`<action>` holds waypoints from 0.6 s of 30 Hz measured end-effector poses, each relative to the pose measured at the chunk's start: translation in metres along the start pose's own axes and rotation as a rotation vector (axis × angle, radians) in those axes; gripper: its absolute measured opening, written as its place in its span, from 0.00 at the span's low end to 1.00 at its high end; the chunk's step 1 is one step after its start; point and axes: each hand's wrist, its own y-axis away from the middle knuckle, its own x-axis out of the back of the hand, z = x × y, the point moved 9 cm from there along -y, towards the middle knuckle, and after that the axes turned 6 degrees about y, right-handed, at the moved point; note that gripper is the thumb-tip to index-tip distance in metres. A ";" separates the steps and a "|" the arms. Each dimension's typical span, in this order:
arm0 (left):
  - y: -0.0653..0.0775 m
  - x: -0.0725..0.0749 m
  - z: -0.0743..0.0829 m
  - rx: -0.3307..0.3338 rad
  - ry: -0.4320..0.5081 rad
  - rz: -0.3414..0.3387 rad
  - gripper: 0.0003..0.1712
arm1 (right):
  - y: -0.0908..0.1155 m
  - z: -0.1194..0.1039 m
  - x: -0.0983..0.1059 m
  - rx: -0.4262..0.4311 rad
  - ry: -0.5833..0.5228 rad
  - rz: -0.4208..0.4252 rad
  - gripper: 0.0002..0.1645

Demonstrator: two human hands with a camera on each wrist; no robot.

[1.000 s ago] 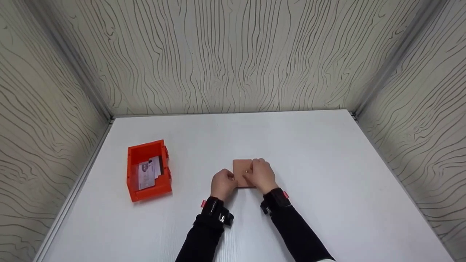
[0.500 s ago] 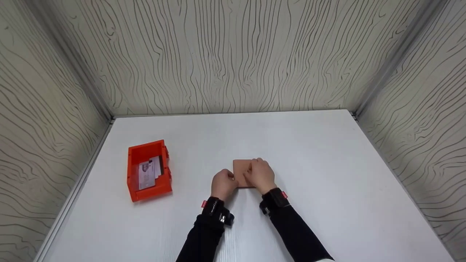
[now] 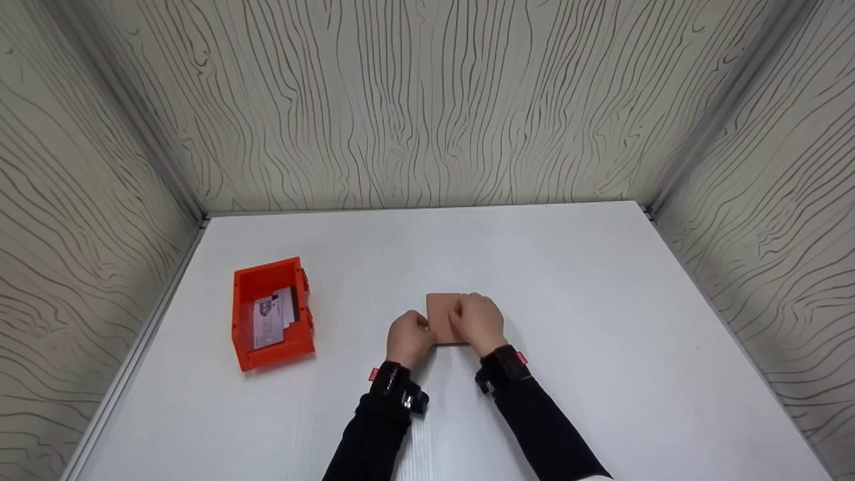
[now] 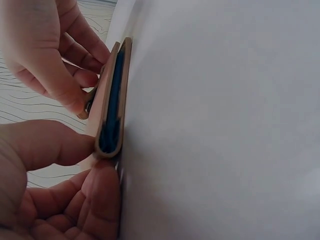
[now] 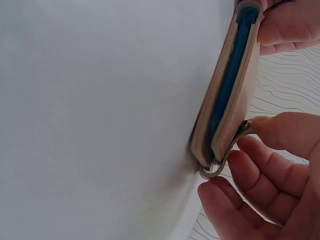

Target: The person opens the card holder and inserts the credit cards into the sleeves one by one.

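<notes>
A tan folded wallet (image 3: 441, 319) with a blue lining (image 5: 231, 82) lies on the white table between both hands. My left hand (image 3: 409, 339) pinches its rounded fold, thumb on the upper cover and a curled finger low at the fold, as the left wrist view shows. On the opposite side, my right hand (image 3: 481, 325) pinches the short closing strap (image 5: 234, 146), its thumb at the end beside a dark snap. This strap bends round the wallet's opening edge and is lifted off the upper cover. The covers stand slightly apart at that edge.
An orange open bin (image 3: 294, 352) stands on the table (image 3: 568, 280) to the left, with several cards (image 3: 269, 322) inside. Wood-grain patterned panels (image 3: 414, 100) enclose the table at the back and both sides.
My right hand's fingers have shifted slightly at the strap side, the knuckles a little lower. The left hand, the wallet and the bin hold their places.
</notes>
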 end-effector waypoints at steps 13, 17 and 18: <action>0.000 0.001 -0.001 0.028 0.007 -0.007 0.07 | -0.001 0.006 0.001 -0.019 -0.045 -0.005 0.14; 0.000 0.001 -0.001 0.014 0.012 -0.003 0.07 | 0.000 0.008 0.002 -0.027 -0.073 -0.012 0.14; 0.001 0.000 -0.001 0.013 0.013 -0.004 0.07 | 0.000 0.009 0.002 -0.034 -0.077 -0.016 0.14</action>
